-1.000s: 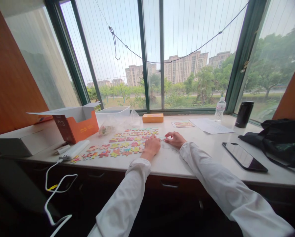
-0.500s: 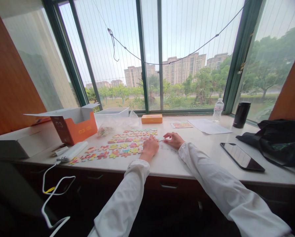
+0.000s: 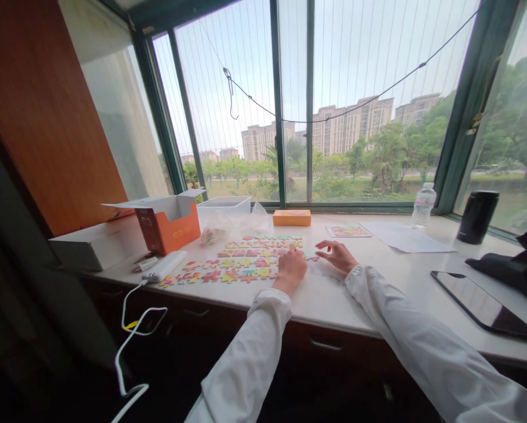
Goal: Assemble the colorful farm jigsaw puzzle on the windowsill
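Far L: open orange box (image 3: pixel 175 228), w/ white power strip (image 3: pixel 166 266) just in front. Then puzzle pcs (image 3: pixel 228 275), in rows flat on desk (image 3: pixel 325 299), up to L hand (image 3: pixel 292 269). L hand: rests at R end of rows; fingertips hidden, grip can't tell. Between hands: small pc(s) (image 3: pixel 311 257) on desk. R hand (image 3: pixel 339 257): near same, thumb + index curved, slightly apart. Beyond R hand: picture card (image 3: pixel 348 231), then paper (image 3: pixel 406 237), bottle (image 3: pixel 423 205), blk tumbler (image 3: pixel 477 217).
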Available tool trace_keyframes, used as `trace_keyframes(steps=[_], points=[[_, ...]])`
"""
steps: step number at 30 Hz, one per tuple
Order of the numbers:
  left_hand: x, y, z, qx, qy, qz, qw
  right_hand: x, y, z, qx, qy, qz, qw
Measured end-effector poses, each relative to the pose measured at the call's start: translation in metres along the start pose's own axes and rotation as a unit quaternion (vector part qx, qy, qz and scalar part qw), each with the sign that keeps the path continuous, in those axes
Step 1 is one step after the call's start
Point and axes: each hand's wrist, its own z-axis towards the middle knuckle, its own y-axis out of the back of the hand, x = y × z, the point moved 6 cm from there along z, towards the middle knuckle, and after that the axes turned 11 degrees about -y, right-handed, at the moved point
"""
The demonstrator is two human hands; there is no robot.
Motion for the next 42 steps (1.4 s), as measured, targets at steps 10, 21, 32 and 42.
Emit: trace_keyframes(steps=[10, 21, 32, 42], points=[[0.078, 0.065, -0.001, -0.015, 0.046, 0.026, 0.998, 0.009, 0.008, -0.003, -0.024, 0.022, -0.031, 0.999], [0.245, 0.083, 0.023, 0.035, 0.174, 0.063, 0.982, 0.124, -0.072, 0.092, 0.079, 0.091, -0.094, 0.988], [0.287, 0.024, 0.033, 0.039, 0.159, 0.027, 0.986, 0.152, -0.209, 0.184, 0.161, 0.017, -0.055, 0.985], [0.283, 0.013, 0.038, 0.047, 0.146, 0.015, 0.988, 0.139, -0.252, 0.198, 0.164, -0.02, -0.062, 0.984]])
